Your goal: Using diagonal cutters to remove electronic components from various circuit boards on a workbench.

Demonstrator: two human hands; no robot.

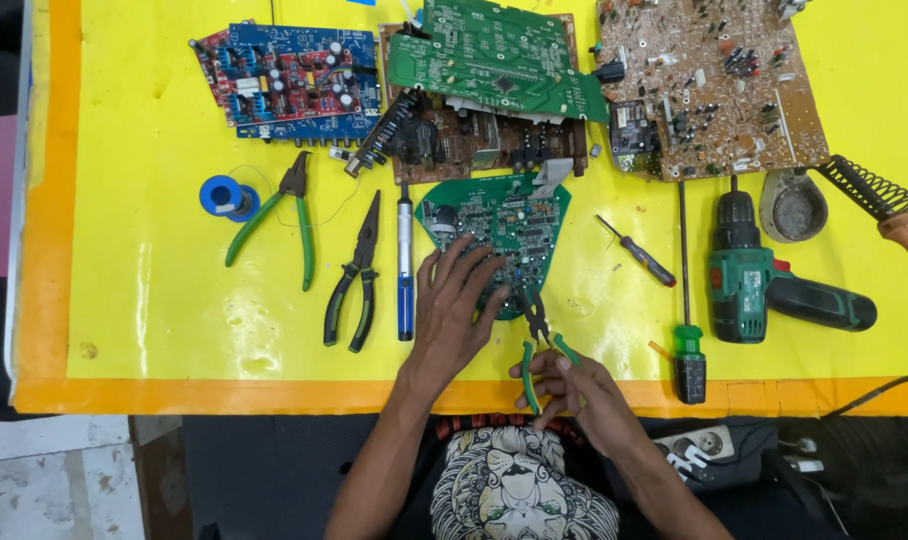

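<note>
**Midway: cutter on the green board, nothing lifted off yet**

Head view only.

Currently the left hand (456,300) lies flat on the small green circuit board (499,225), fingers spread wide across its lower half and pressing it to the yellow table mat (154,300). The board sits near the middle of the table, closer to the front edge than the other boards, with its narrow end pointing toward the person.

The right hand (574,392) is at the front edge, fingers curled and pressed around the green handles of small pliers (537,335). The tool's dark nose reaches up to the board's lower right edge, beside the left fingertips. Whether the tips are closed on a lead or a part is too small to tell.

Judged progress: the board is steadied and the tool is at the work point, so the step looks begun but not finished. No loose component shows beside the board.

Idle tools lie to the left of the board: black-handled long-nose pliers (352,280), green-handled pliers (284,215), a blue solder spool (224,196), and a blue-grip pen-like tool (404,265). To the right: a small screwdriver (639,252), a long green-handled screwdriver (686,320), a green cordless drill (764,275).

Along the back edge are a blue and red board (289,82), stacked green and brown boards (489,85), and a large brown board (709,85), all untouched.
</note>
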